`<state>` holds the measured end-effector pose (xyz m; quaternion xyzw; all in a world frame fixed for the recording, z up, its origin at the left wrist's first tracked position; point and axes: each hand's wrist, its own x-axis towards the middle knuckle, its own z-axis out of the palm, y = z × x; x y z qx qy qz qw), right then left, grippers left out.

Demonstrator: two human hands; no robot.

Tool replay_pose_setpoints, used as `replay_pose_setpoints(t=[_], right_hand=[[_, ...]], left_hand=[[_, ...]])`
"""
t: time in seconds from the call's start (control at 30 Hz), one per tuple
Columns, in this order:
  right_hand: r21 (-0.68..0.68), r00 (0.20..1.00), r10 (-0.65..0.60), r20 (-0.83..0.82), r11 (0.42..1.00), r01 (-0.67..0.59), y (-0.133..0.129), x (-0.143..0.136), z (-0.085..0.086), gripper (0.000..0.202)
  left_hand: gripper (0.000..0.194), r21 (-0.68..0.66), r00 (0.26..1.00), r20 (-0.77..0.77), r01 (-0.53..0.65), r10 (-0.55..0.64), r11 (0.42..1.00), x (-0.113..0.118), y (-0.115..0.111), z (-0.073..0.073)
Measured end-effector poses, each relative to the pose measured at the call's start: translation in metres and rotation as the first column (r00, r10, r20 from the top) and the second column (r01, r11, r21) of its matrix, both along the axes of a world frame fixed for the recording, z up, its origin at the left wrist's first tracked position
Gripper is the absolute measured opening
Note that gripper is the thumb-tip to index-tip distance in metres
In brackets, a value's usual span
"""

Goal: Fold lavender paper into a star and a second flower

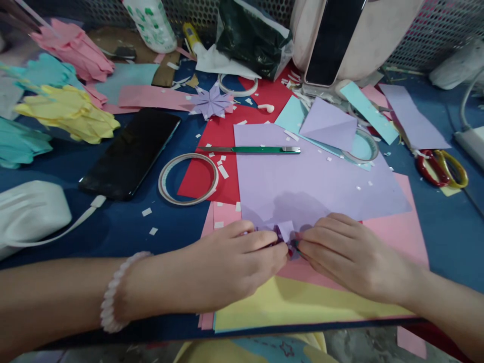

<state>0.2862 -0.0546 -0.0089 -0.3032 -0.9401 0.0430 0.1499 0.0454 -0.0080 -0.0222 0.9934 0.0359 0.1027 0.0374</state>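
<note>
Between my two hands is a small folded piece of purple paper (286,230), mostly hidden by the fingers. My left hand (230,262), with a beaded bracelet (113,297) at the wrist, pinches its left side. Fingertips of my right hand (350,252) are closed on its right edge. Beneath both hands lie layered sheets: a large purple sheet (321,176), a pink sheet (401,237) and a yellow sheet (302,302). A green craft knife (260,150) rests across the purple sheet. To its left is a roll of double-sided tape (162,181).
A purple paper star (212,102), a black phone (130,154) and a white charger (34,214) with a cable lie left. Folded paper flowers (70,113) stand behind them. Red-and-yellow-handled scissors (434,169) lie right. Another phone (335,40) leans upright at the back. Paper scraps are scattered around.
</note>
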Motion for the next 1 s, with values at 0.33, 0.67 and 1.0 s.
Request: replay_pose_setpoints(t=[0.33, 0.67, 1.0], right_hand=[[-0.495, 0.927, -0.374, -0.02, 0.809, 0.316, -0.005, -0.012, 0.0, 0.016], [-0.546, 0.885, -0.464, 0.044, 0.73, 0.41, -0.011, -0.019, 0.002, 0.016], [-0.536, 0.88, -0.474, 0.024, 0.737, 0.411, -0.012, -0.02, 0.0, 0.015]], left_hand=[[0.026, -0.005, 1.0, -0.022, -0.016, 0.016, 1.0, -0.002, -0.003, -0.004], [0.024, 0.004, 0.999, -0.031, -0.02, 0.02, 1.0, -0.001, -0.002, -0.001], [0.025, -0.026, 1.0, -0.027, -0.009, 0.008, 1.0, -0.002, -0.003, -0.003]])
